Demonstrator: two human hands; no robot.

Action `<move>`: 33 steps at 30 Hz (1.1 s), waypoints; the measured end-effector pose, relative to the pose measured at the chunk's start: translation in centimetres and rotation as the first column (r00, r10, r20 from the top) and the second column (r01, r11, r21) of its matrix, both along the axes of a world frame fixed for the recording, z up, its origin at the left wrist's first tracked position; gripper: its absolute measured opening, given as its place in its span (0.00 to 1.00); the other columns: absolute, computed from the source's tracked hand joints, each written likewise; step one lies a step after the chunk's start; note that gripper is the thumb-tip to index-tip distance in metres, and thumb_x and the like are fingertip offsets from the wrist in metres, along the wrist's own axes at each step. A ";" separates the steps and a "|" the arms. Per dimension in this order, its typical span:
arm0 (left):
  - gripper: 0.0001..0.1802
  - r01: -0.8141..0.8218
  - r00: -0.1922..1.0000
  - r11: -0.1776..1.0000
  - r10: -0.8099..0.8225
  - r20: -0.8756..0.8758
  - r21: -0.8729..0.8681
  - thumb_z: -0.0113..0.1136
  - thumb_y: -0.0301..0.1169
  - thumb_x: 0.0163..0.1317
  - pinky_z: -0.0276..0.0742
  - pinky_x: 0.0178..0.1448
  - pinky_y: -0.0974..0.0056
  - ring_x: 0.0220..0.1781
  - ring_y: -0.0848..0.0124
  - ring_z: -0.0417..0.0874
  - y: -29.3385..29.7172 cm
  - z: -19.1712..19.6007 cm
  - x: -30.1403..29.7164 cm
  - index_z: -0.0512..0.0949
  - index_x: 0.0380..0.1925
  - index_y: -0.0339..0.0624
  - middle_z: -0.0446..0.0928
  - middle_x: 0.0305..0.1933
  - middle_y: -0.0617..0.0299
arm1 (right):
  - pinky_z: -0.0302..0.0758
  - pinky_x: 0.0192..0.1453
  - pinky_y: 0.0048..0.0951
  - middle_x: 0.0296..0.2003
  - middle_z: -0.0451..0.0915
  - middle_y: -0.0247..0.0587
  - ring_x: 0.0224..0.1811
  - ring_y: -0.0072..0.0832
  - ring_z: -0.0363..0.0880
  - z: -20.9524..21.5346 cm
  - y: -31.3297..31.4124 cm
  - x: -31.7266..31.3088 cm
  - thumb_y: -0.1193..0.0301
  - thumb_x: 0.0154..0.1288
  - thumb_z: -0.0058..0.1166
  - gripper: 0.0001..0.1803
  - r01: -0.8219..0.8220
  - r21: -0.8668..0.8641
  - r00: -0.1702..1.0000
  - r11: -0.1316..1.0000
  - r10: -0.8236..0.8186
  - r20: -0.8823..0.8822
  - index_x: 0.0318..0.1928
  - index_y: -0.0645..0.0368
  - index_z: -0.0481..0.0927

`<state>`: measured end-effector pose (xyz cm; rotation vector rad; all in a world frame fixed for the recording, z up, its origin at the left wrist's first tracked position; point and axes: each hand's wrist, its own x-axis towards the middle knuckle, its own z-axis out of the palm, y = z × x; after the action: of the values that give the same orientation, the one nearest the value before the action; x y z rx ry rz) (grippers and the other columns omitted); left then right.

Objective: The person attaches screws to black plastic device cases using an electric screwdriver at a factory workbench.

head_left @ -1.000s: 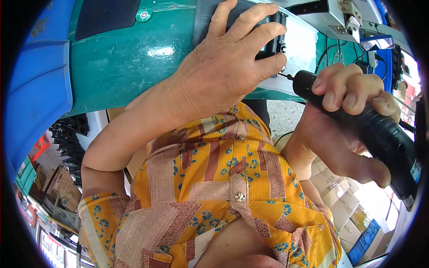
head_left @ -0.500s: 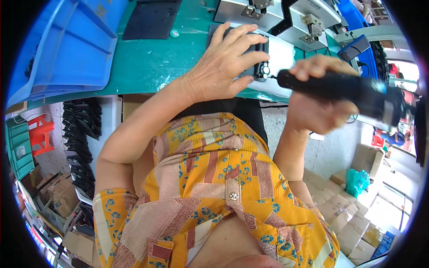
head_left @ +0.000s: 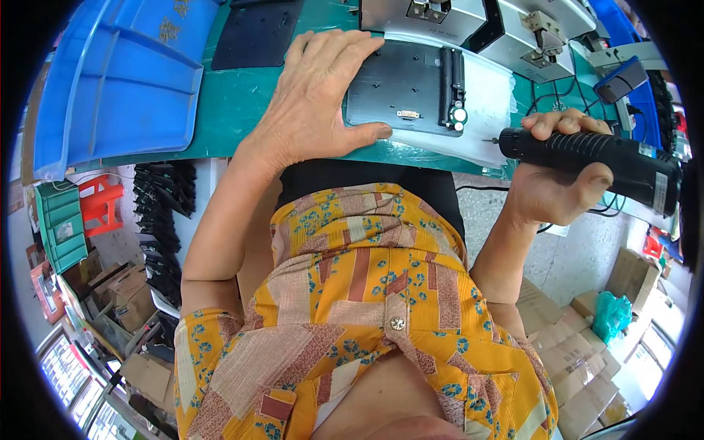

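1. Since the earlier frame, the view has tipped further down onto the bench. More of its green top shows, and the left hand now lies flatter.
2. Green matting covers the bench, whose near edge runs just above the person's lap.
3. At the bench's left end stands a blue plastic bin. A black mat lies beside it toward the far edge.
4. Grey metal fixtures line the far edge to the right.
5. Below the bench on the left hang rows of black parts, with a green crate and cardboard boxes on the floor around.
6. A dark grey flat panel lies near the bench's near edge on a white sheet.
7. Fingers spread, the left hand presses on the panel's left part, with the thumb along its near edge; it is unclenched.
8. Just off the bench's near right edge, the right hand is clenched around a black electric screwdriver.
9. Its bit points left at the panel's right side, near but not touching.
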<state>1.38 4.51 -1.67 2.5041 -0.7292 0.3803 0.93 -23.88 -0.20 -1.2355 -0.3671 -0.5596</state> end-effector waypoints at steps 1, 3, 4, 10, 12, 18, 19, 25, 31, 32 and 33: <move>0.48 -0.011 1.000 1.000 0.011 0.013 -0.005 0.79 0.43 0.40 0.60 0.75 0.47 0.70 0.49 0.69 -0.1 0.0 -0.1 0.71 0.66 0.45 0.71 0.68 0.52 | 0.76 0.46 0.43 0.39 0.75 0.43 0.36 0.36 0.77 -0.3 -0.3 0.1 0.39 0.64 0.55 0.38 -0.088 0.051 0.996 0.995 0.087 0.019 0.55 0.62 0.74; 0.48 -0.018 1.000 1.000 0.018 0.013 -0.004 0.79 0.43 0.40 0.61 0.74 0.47 0.68 0.49 0.70 -0.3 0.4 -0.2 0.72 0.65 0.46 0.72 0.67 0.52 | 0.78 0.45 0.43 0.39 0.76 0.45 0.36 0.37 0.78 -0.4 -0.6 0.3 0.40 0.64 0.58 0.38 -0.149 0.064 0.988 0.987 0.145 0.053 0.56 0.63 0.73; 0.42 -0.026 0.996 1.000 0.026 0.080 -0.003 0.79 0.41 0.42 0.62 0.72 0.46 0.65 0.51 0.72 -0.6 0.8 -0.2 0.76 0.61 0.46 0.74 0.62 0.54 | 0.81 0.45 0.44 0.40 0.78 0.48 0.36 0.38 0.80 -0.3 -0.9 0.3 0.41 0.64 0.60 0.39 -0.207 0.064 0.974 0.976 0.200 0.103 0.58 0.64 0.71; 0.14 0.035 0.992 0.985 -0.014 0.126 -0.171 0.74 0.28 0.48 0.66 0.67 0.44 0.46 0.61 0.77 -2.6 0.0 -1.5 0.86 0.37 0.46 0.78 0.37 0.65 | 0.80 0.48 0.45 0.43 0.77 0.48 0.38 0.38 0.80 0.0 -1.7 0.6 0.35 0.64 0.56 0.43 -0.325 -0.010 0.939 0.946 0.324 0.112 0.60 0.61 0.71; 0.12 0.051 0.993 0.977 -0.027 0.114 -0.208 0.73 0.26 0.48 0.69 0.62 0.50 0.42 0.63 0.76 -3.1 -0.7 -1.5 0.86 0.35 0.46 0.77 0.35 0.66 | 0.76 0.46 0.45 0.41 0.76 0.45 0.38 0.36 0.77 0.1 -1.6 0.4 0.30 0.63 0.47 0.44 -0.293 -0.025 0.952 0.956 0.294 0.081 0.57 0.60 0.74; 0.08 0.040 0.995 0.977 -0.019 0.101 -0.209 0.70 0.24 0.48 0.67 0.46 0.60 0.37 0.64 0.74 -4.0 -1.0 -0.9 0.84 0.30 0.47 0.75 0.31 0.66 | 0.75 0.47 0.45 0.43 0.76 0.44 0.39 0.35 0.77 0.2 -2.1 0.0 0.29 0.63 0.46 0.45 -0.316 -0.086 0.944 0.945 0.322 0.066 0.59 0.58 0.75; 0.08 0.038 0.995 0.977 -0.018 0.098 -0.209 0.70 0.24 0.48 0.67 0.46 0.60 0.37 0.64 0.74 -4.0 -0.8 -1.0 0.84 0.30 0.47 0.75 0.31 0.66 | 0.75 0.47 0.45 0.43 0.76 0.44 0.39 0.35 0.77 0.2 -2.1 -0.1 0.29 0.63 0.46 0.45 -0.318 -0.086 0.944 0.944 0.324 0.063 0.59 0.58 0.75; 0.07 -0.018 1.000 0.983 0.022 0.019 -0.180 0.69 0.24 0.49 0.67 0.46 0.60 0.36 0.64 0.73 -4.3 -0.2 -1.3 0.83 0.28 0.46 0.74 0.30 0.67 | 0.74 0.50 0.44 0.45 0.76 0.45 0.41 0.35 0.77 0.4 -2.0 -0.4 0.28 0.62 0.47 0.45 -0.333 -0.097 0.940 0.938 0.339 0.044 0.58 0.56 0.77; 0.05 -0.066 0.998 0.979 0.066 -0.003 -0.191 0.70 0.24 0.51 0.68 0.47 0.59 0.36 0.64 0.73 -4.7 -0.3 -1.2 0.83 0.28 0.46 0.73 0.30 0.67 | 0.74 0.50 0.45 0.44 0.76 0.44 0.41 0.35 0.77 0.4 -2.1 0.0 0.29 0.62 0.49 0.44 -0.320 -0.132 0.945 0.938 0.326 0.026 0.59 0.56 0.77; 0.05 -0.072 0.997 0.980 0.076 0.015 -0.187 0.70 0.24 0.51 0.68 0.47 0.59 0.36 0.64 0.73 -4.8 -0.4 -1.1 0.83 0.28 0.45 0.73 0.29 0.67 | 0.74 0.49 0.44 0.44 0.76 0.44 0.41 0.35 0.77 0.5 -2.2 0.1 0.30 0.62 0.50 0.43 -0.317 -0.125 0.946 0.940 0.322 0.022 0.58 0.55 0.77; 0.05 -0.076 0.996 0.980 0.084 0.033 -0.186 0.71 0.24 0.52 0.68 0.47 0.59 0.36 0.64 0.74 -4.9 -0.4 -1.2 0.83 0.28 0.45 0.73 0.29 0.67 | 0.74 0.49 0.44 0.44 0.76 0.44 0.41 0.35 0.77 0.6 -2.1 0.0 0.30 0.62 0.51 0.43 -0.311 -0.120 0.949 0.943 0.315 0.018 0.58 0.55 0.78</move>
<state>0.18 -0.38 -2.11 2.3611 -0.5815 0.5048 0.91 -25.99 0.45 -1.2485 -0.6223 -0.2903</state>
